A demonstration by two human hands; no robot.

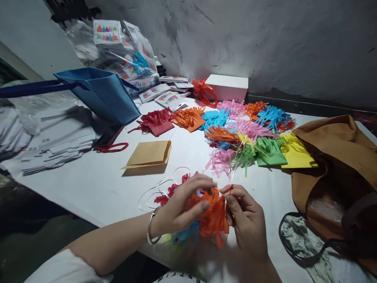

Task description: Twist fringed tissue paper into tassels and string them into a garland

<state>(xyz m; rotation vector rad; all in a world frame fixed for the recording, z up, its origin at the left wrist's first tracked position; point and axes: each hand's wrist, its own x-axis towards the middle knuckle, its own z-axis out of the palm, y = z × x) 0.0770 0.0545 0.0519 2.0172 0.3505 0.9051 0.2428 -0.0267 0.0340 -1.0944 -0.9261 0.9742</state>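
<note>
My right hand [246, 214] pinches the twisted top of an orange paper tassel [214, 216] between thumb and fingertips. Over the tassel's left side, my left hand [188, 202] has its fingers stretched and its thumb apart; whether it touches the strips I cannot tell. Behind that hand lie red tassel strips [165, 196], partly covered. Blue tassel strips [185, 234] show below its wrist. A thin white string [235, 167] runs up from near my right fingertips toward the tassel pile, and more string [149, 192] lies in loops to the left.
Fringed paper bundles in several colours, such as a green one [269, 151], fill the table's middle right. A folded brown paper [149, 154] lies left of them. A blue bag [101, 94], white card stacks [59, 137] and a white box [226, 87] stand farther back. A brown bag [332, 157] occupies the right.
</note>
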